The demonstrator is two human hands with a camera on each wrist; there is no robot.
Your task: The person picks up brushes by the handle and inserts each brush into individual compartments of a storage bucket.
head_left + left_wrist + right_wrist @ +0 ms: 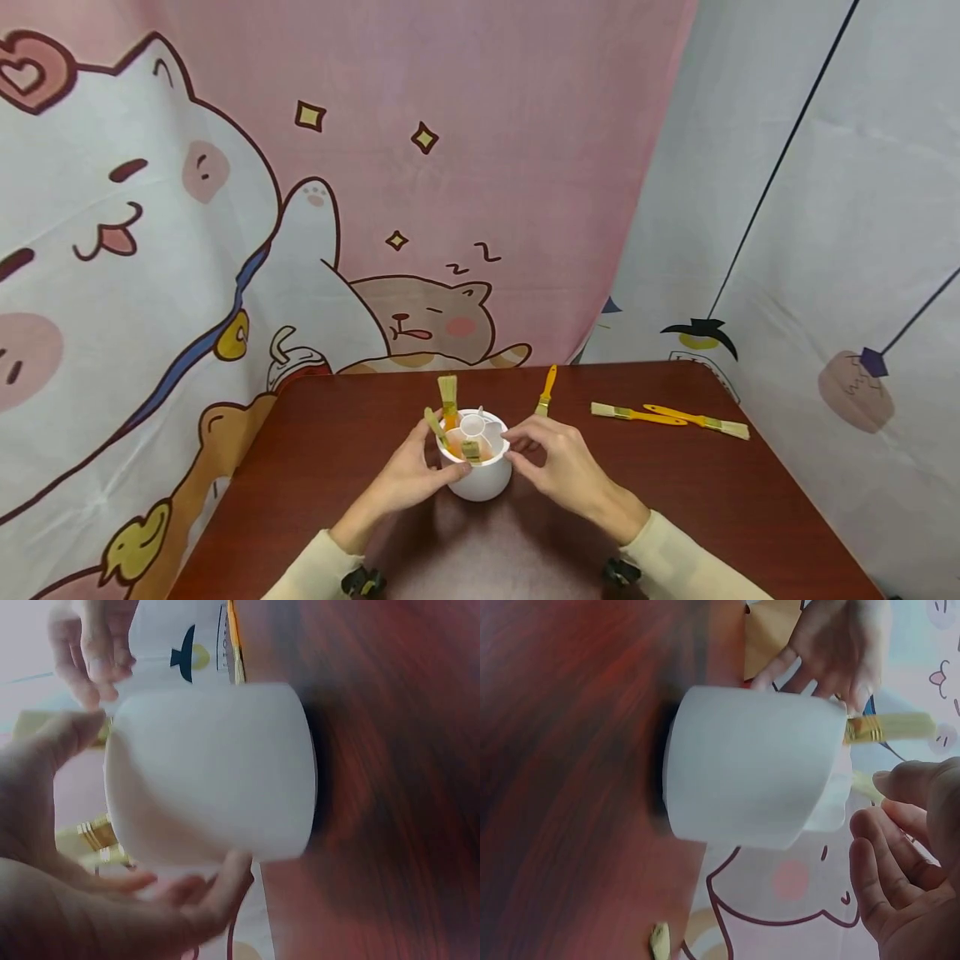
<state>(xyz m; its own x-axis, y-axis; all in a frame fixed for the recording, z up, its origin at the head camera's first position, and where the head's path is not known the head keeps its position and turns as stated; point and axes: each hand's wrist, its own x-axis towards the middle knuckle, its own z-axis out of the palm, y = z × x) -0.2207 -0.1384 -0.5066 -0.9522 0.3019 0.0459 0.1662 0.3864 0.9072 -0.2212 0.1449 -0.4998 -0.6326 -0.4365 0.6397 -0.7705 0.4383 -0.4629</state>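
A round white brush holder (480, 482) with several compartments stands on the table. Several brushes with pale bristles poke out of it, one tall brush (447, 390) at the back left and a shorter brush (470, 451) near the front rim. My left hand (412, 473) grips the holder from the left, thumb at the front rim and fingers along the side, as the left wrist view shows. Beside the right rim is my right hand (562, 462), its fingers loosely bent and holding nothing; in the right wrist view its thumb and fingers are apart.
Behind my right hand lies a yellow-handled brush (548, 390). Farther right are a second brush (637, 414) and a third brush (697, 422), their handles close together. The dark red table (322, 442) ends at a patterned cloth (540, 208) at the back.
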